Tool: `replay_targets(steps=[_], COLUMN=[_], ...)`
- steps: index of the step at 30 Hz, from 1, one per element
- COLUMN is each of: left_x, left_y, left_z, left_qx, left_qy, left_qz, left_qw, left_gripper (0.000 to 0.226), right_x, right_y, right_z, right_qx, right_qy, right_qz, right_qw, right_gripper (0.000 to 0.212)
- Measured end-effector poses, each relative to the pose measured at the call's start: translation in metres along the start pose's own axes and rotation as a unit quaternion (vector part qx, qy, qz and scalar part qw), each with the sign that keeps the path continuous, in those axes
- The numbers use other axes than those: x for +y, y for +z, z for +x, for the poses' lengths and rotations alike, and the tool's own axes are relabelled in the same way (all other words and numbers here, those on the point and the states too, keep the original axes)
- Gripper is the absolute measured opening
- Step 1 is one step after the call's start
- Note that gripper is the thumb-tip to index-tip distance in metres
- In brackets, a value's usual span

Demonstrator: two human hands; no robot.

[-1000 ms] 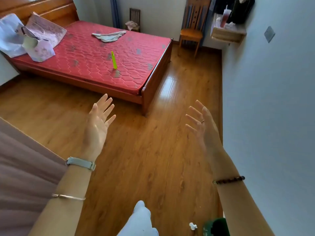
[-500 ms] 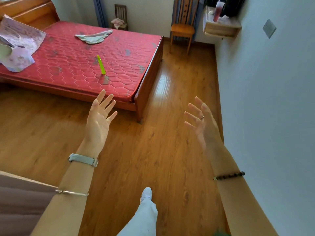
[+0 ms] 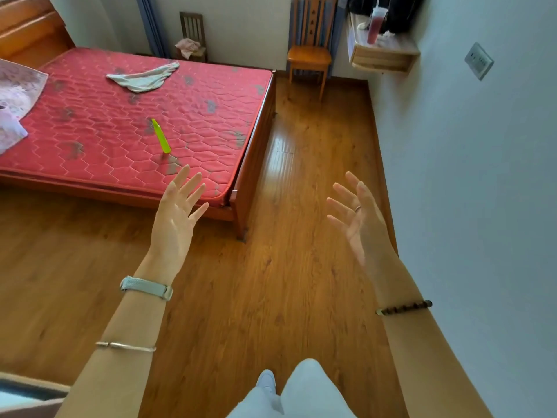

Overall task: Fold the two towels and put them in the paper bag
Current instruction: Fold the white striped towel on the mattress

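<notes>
A pale towel (image 3: 144, 77) lies crumpled on the far part of the red mattress (image 3: 211, 137). A pinkish cloth (image 3: 187, 46) sits on a small dark chair at the back wall. The paper bag (image 3: 15, 95), white with a pink pattern, is cut off at the left edge of the bed. My left hand (image 3: 177, 212) is raised over the floor near the bed's near corner, fingers straight and spread, holding nothing. My right hand (image 3: 357, 212) is raised to the right of it, fingers spread and empty.
A yellow-green marker (image 3: 161, 136) lies on the mattress. The wooden bed frame corner (image 3: 239, 212) juts into the wood floor. An orange chair (image 3: 310, 57) stands at the back wall. A wall shelf (image 3: 381, 54) holds a pink drink cup. The white wall runs along the right.
The view has moved forward toward the bed, which looks larger and nearer. The paper bag has slid to the left edge. Both hands stay raised and spread.
</notes>
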State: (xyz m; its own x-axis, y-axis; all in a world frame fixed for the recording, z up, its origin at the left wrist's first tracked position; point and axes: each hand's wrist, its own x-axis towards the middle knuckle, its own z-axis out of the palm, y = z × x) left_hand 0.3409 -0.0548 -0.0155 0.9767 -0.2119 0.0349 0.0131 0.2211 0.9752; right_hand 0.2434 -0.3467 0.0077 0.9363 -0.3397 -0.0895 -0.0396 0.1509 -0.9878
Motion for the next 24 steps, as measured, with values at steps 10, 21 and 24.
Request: replay_targets(steps=[10,21,24], left_x=[-0.019,-0.034,-0.035], left_y=[0.023,0.082,0.102], left_z=[0.076,0.204,0.236], left_qx=[0.0,0.031,0.04], left_qy=[-0.017,-0.014,-0.007], left_qz=[-0.014,-0.031,-0.042], left_qw=[1.0,0.999,0.998], left_gripper=[0.057,0.055,0.053], right_x=[0.005,-0.021,-0.03], right_y=[-0.008,-0.047,-0.063], right_z=[0.078,0.223,0.264], right_qx=[0.017,-0.013,-0.02], right_qy=[0.016,0.004,-0.001], right_qz=[-0.014,-0.015,-0.017], right_qw=[1.0,1.0,1.0], right_gripper=[0.056,0.092,0.092])
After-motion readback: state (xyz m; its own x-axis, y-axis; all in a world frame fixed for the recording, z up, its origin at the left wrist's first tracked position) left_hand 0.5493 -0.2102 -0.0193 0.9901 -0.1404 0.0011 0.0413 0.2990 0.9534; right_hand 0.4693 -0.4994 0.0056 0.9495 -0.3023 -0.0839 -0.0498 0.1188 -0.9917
